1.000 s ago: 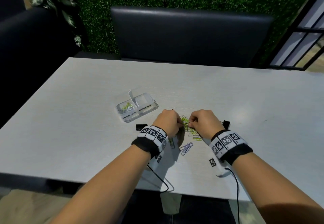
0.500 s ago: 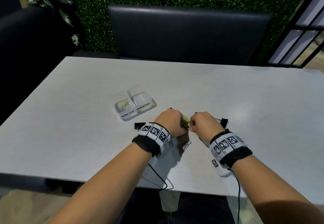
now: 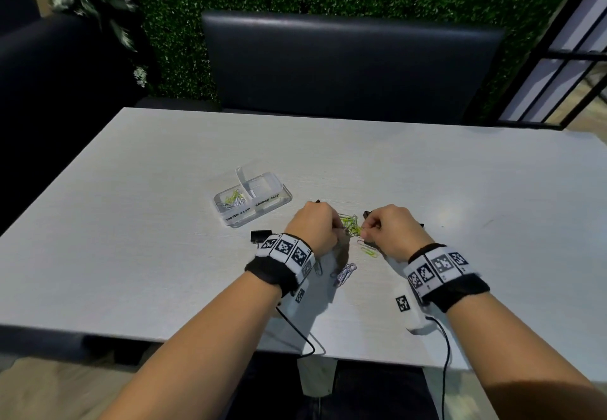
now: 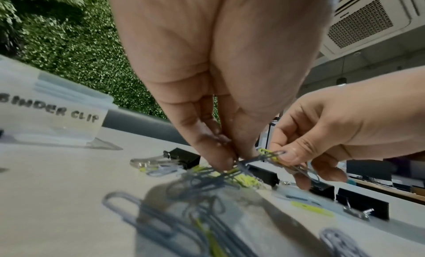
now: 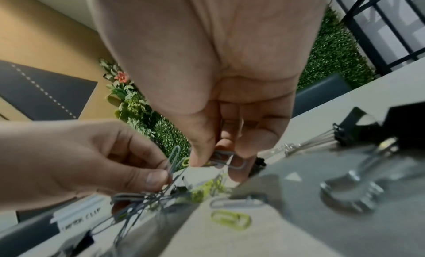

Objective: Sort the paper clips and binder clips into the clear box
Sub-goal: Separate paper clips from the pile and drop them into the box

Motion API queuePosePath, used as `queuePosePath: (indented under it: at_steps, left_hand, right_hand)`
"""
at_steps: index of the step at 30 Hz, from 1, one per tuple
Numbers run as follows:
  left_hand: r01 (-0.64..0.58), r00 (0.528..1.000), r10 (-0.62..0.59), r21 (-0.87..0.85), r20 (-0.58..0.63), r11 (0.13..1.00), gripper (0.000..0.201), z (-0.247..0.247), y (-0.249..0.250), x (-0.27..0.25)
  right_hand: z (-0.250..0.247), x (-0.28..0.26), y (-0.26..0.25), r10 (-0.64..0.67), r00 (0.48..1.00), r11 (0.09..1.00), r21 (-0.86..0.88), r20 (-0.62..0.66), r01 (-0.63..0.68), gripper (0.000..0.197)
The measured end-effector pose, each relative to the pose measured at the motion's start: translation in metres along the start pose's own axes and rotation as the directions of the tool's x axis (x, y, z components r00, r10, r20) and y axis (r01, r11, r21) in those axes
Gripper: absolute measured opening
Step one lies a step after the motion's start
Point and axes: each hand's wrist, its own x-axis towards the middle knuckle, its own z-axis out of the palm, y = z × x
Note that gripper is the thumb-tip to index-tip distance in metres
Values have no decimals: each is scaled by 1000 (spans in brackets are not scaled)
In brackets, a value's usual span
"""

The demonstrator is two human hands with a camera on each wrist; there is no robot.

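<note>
**Teasing apart a tangle of paper clips**

Both hands work on one snarl of grey and yellow-green wire paper clips (image 3: 350, 225), held just above the pale wood-grain table (image 3: 427, 173), to the near right of the clear plastic two-compartment box (image 3: 253, 196). The left hand (image 3: 315, 227) pinches the bunch between thumb and fingertips; the right hand (image 3: 392, 230) pinches a grey clip at the snarl's edge, thumb pressed against forefinger. Inside the box, the left compartment already has a few clips, while the one labelled for binder clips looks empty.

To do this well, I would hold the bunch steady with the left hand and slide the right-hand clip out along its own loop rather than yanking, since interlocked wires tend to drag neighbours along and scatter them. Loose lilac paper clips (image 3: 345, 274) lie nearer than the box, and a black binder clip (image 3: 261, 236) sits close to its front edge; those can wait.
</note>
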Motion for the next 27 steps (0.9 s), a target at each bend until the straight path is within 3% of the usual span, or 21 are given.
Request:
queuePosePath:
  at_steps: [4,7,15,19,22,27]
  left_hand:
    - [3,999,-6,-80,-40,997,9,-10,-4,-2]
    - [-5,996,-8,-161,-86,987,9,-21,-8,-4]
    - [13,975,-98,-388,-199,921,15,-84,-39,-14]
    - [56,931,-212,-456,-298,888,13,-126,-77,-21]
    - [103,889,-318,-533,-328,840,15,-143,-113,-27]
    - [253,797,-487,-536,-357,806,11,-131,-149,-32]
  right_hand:
    - [-11,-2,-6,-12,1000,999,52,-16,13,8]
    - [-15,-1,-14,-18,999,980,197,-34,24,8]
    - [-12,19,-83,-96,993,802,586,-70,119,6]
    - [6,42,-141,-181,982,719,675,-49,166,8]
    - [30,57,-183,-220,974,688,716,49,119,8]
    - [75,79,-211,-193,964,794,606,185,43,9]
